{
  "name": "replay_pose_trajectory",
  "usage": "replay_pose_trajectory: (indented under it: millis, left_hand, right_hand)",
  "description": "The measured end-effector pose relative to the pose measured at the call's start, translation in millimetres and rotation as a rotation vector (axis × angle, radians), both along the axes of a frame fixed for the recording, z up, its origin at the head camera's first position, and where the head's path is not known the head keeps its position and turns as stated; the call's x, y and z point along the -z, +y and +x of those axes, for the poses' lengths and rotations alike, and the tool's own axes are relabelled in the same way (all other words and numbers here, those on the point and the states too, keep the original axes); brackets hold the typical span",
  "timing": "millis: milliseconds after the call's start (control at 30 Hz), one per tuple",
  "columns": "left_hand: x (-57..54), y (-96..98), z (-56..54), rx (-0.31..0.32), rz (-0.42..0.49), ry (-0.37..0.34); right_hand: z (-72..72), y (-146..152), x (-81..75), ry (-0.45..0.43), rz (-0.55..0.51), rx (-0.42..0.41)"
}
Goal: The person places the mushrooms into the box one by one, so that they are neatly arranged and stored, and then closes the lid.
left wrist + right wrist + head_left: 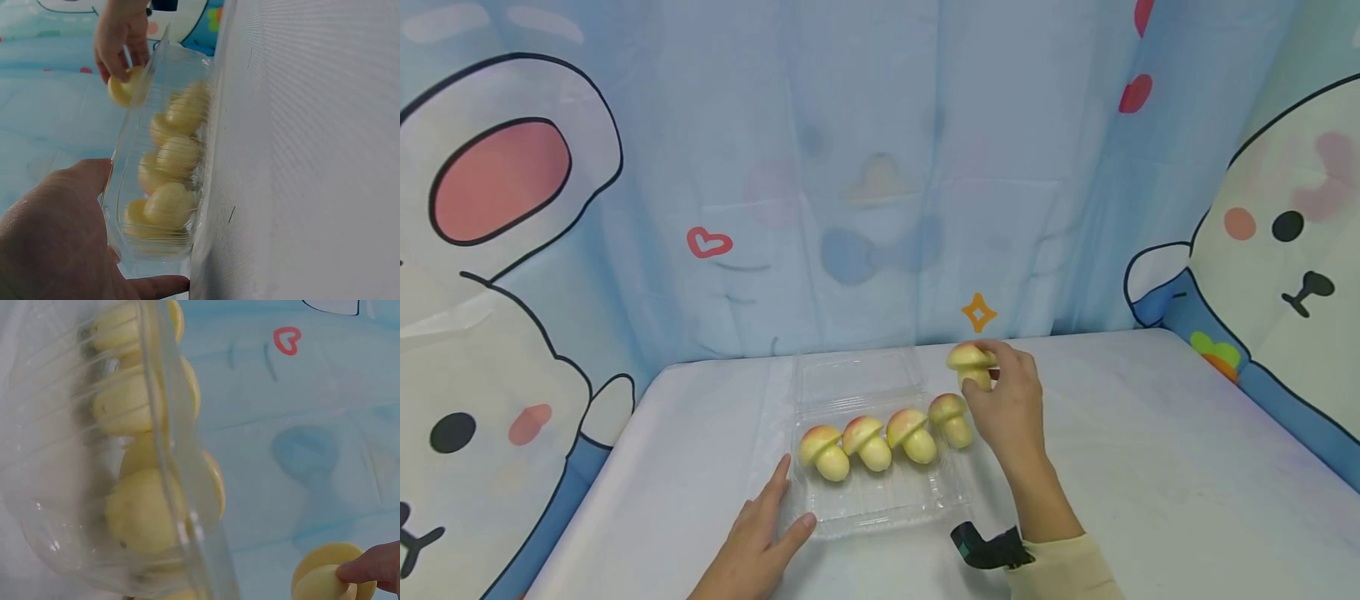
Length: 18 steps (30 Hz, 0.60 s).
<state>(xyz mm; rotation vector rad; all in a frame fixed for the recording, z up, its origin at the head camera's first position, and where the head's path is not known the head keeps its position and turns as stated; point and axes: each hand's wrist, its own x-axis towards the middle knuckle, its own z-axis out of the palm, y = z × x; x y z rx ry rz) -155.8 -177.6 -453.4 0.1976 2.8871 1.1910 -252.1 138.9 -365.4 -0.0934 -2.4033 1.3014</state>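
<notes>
My right hand (1009, 400) pinches a yellow toy mushroom (968, 357) with a reddish cap, raised behind and right of a clear plastic container (887, 510). In the right wrist view, the thumb presses the held mushroom's stem (322, 584). Three similar mushrooms (867, 443) lie in a row in the container, caps toward the back. Another mushroom (953, 422) overlaps the container's right edge in the head view, just below the held one. My left hand (756, 533) is beside the container's front left corner, fingers extended and thumb spread near its wall.
The container's clear lid (859, 377) stands open at the back. A white cloth (1150, 450) covers the table. Behind it hangs a blue curtain (880, 100) with cartoon animals. A black wrist device (988, 550) sits by my right sleeve (1067, 571).
</notes>
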Motion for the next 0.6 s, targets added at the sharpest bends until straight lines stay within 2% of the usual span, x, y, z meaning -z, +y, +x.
replay_pose_trajectory:
  millis: [600]
  left_hand:
    - [0.2, -0.3, -0.7, 0.008, 0.011, -0.024]
  right_hand:
    - [6.0, -17, -4.4, 0.011, 0.03, -0.046]
